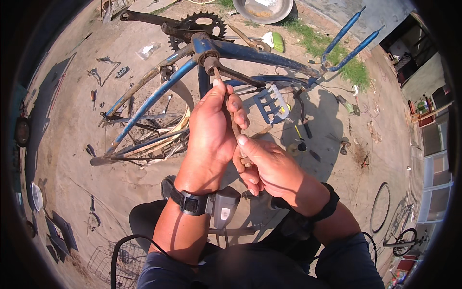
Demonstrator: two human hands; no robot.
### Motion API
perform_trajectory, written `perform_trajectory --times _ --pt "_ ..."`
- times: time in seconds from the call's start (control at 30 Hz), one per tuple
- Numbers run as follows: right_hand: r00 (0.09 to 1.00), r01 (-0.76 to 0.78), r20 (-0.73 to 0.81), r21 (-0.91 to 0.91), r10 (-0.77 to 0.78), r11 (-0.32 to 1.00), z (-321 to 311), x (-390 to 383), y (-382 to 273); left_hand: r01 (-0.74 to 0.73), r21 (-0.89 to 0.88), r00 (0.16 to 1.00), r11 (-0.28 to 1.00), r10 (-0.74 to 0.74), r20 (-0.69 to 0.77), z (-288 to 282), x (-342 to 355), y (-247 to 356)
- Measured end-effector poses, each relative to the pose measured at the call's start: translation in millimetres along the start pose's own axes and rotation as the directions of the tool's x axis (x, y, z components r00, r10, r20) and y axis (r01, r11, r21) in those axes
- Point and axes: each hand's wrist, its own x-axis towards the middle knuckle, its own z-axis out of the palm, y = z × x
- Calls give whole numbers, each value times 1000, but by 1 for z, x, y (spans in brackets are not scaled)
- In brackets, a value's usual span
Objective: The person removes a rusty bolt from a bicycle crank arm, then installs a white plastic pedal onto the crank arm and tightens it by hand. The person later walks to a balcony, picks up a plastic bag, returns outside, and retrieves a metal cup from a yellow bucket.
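Observation:
A worn blue bicycle frame (272, 59) stands in front of me, its bottom bracket (204, 44) closest to my hands. A rusty metal rod (233, 120) slants up to the crank end (211, 64) there; whether its tip sits inside or only touches cannot be made out. My left hand (211, 120) is wrapped around the rod's upper part, fingertips near the crank. Lower down, my right hand (269, 166) grips the thicker bottom end between thumb and fingers. A crank arm (240, 77) runs right toward a grey-blue pedal (272, 103).
A toothed chainring (204, 23) and second crank arm (144, 18) stick out at the far side. Blue fork legs (353, 50) rise at right. A screwdriver (93, 98), green brush (276, 41), metal basin (264, 9) and wire basket (120, 260) lie around on the concrete.

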Motion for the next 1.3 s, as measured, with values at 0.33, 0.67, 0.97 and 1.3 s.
perform_trajectory --times 0.33,0.67,0.97,1.3 --pt "1000 -4 -8 138 5 990 -4 -2 6 -10 226 998 974 25 -63 6 -1 3" --pt "998 2 62 331 -24 944 -5 1 10 -2 393 1000 920 12 -24 3 4 13" --pt "980 -15 195 280 -41 960 -35 -9 22 33 462 993 886 -80 84 4 -6 8" --pt "978 88 -157 -292 -138 953 -20 -14 25 51 467 978 883 -138 155 -34 -39 8"
